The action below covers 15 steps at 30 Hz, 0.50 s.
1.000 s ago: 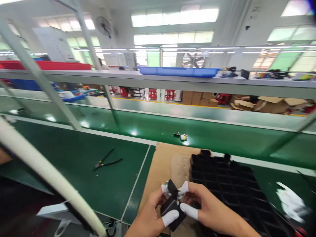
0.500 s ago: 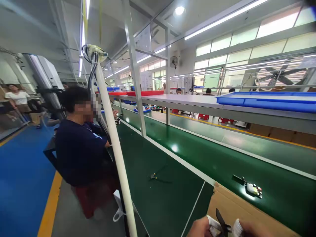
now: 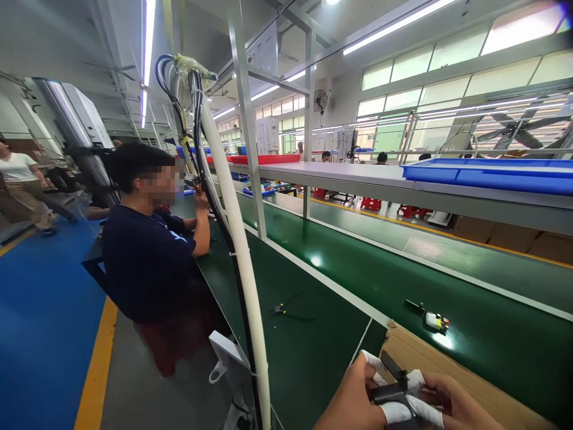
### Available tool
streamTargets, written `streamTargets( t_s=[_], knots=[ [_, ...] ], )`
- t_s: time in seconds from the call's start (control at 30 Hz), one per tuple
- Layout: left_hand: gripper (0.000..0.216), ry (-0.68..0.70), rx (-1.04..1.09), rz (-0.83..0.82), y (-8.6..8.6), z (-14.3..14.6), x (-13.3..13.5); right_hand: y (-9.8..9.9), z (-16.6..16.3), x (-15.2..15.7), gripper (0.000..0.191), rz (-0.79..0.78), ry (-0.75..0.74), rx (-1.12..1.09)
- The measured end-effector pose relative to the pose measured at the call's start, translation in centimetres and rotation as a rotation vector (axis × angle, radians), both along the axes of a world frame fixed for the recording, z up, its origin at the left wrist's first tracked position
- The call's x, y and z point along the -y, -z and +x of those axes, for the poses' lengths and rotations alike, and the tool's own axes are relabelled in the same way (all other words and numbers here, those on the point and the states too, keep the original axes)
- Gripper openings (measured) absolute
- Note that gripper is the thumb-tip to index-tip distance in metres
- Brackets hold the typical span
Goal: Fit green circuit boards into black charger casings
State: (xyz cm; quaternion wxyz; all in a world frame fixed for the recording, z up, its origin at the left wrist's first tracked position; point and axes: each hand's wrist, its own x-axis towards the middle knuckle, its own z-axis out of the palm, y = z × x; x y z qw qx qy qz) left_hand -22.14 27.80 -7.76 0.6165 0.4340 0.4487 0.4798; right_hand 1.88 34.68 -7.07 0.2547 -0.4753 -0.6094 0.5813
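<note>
At the lower right, my left hand [image 3: 353, 397] and my right hand [image 3: 454, 400] both grip one black plastic part [image 3: 388, 392] with a flat dark blade-like piece sticking up from it. White covers wrap several of my fingertips. My left fingers close on its left side, my right fingers on the upper joint and right side; the underside is hidden. Beneath the hands lies a sheet of brown cardboard [image 3: 416, 348]. Beyond it, a small assembly [image 3: 435, 322] with a black strip, a white body and a yellow patch rests on the green belt.
Pliers [image 3: 280, 309] lie open on the green worktop. A cream pole [image 3: 244, 269] with black cables rises on the left, beside a seated co-worker [image 3: 147, 251]. Above the belt runs a shelf [image 3: 349, 174] with a blue tray [image 3: 487, 175] and a red tray [image 3: 268, 159].
My hands have come up further into view with the black part. On the belt the small assembly has shifted left. The co-worker's forearm is now raised, and the camera view has shifted slightly.
</note>
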Motion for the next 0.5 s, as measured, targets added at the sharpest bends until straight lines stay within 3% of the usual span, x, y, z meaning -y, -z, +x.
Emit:
streamTargets(
  t_s=[0.1, 0.27, 0.5],
  knots=[
    [0.074, 0.014, -0.049, 0.014, -0.4, 0.6, -0.5, -0.8, -0.5, 0.9, 0.061, 0.0, -0.01, -0.033],
    [0.059, -0.029, -0.066, 0.031, 0.7, 0.9, -0.7, -1.1, -1.2, 2.4, 0.053, 0.108, 0.047, 0.013],
    [0.051, -0.215, -0.164, 0.059, 2.1, -0.6, -0.3, -1.1, 2.4, -0.9, 0.051, 0.15, 0.006, 0.211]
  ],
)
